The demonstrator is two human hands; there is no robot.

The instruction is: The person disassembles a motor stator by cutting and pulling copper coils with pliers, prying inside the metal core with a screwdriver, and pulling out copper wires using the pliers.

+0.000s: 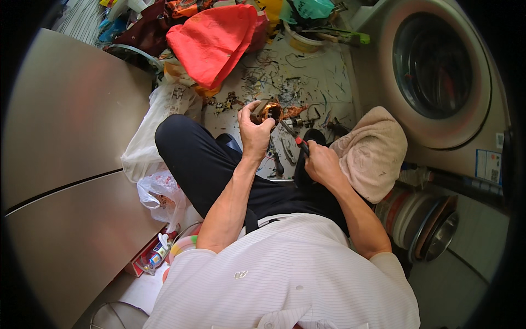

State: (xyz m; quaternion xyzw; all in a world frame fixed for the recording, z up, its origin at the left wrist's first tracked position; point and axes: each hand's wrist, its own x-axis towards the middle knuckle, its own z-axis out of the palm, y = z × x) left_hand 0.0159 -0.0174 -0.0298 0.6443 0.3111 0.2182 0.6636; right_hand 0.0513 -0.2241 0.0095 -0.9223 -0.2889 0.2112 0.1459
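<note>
My left hand point(255, 132) is closed around a motor core with copper windings point(270, 111), thumb on the near side and fingers over the far side. The round opening of the core faces up toward me. In my right hand point(323, 163) are pliers point(301, 142) with red-and-black handles, gripped low. Their metal jaws point up and left toward the core's near right edge; whether they touch it I cannot tell. Right beside the core lie loose orange copper strands point(296, 111) on the floor. Below it are more small metal tools, partly hidden by my legs.
Wire scraps point(268, 68) litter the tiled floor. A red bag point(215, 44) tops a heap at the far left. White plastic bags point(159, 129) line the left, beside a grey cabinet point(82, 115). On the right are a washing machine point(433, 77), a beige cloth point(372, 153) and stacked basins point(422, 222).
</note>
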